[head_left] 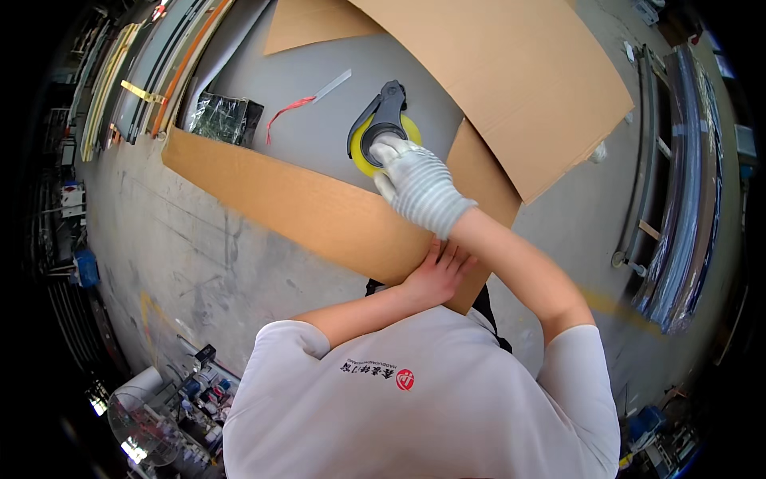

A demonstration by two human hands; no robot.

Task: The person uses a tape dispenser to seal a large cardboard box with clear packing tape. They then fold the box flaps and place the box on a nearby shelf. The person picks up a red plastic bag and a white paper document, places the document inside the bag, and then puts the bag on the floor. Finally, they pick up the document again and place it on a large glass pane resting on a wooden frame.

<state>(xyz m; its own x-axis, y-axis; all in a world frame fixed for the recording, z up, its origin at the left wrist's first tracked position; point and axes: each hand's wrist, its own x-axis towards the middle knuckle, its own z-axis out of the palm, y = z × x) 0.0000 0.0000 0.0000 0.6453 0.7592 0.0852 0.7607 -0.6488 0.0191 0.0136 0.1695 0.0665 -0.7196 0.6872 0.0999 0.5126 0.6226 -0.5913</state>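
My right hand (421, 182), in a striped grey-white glove, has its fingers in the core of a yellow tape roll (361, 152) on a dark grey tape dispenser (390, 102). The dispenser rests on a flat grey surface (307, 132). Bare and with fingers stretched out, my left hand (437, 279) lies flat on the near cardboard edge (319, 209), below my right wrist. To the dispenser's left is a thin pale strip (332, 86) with a red tail (289, 107). A shiny black plastic packet (226, 118) sits farther left.
A large cardboard sheet (519, 80) covers the far right of the work surface. Long profiles (163, 72) are stacked at the left, and plastic-wrapped lengths (682, 191) lie at the right. A fan (144, 427) stands at the lower left.
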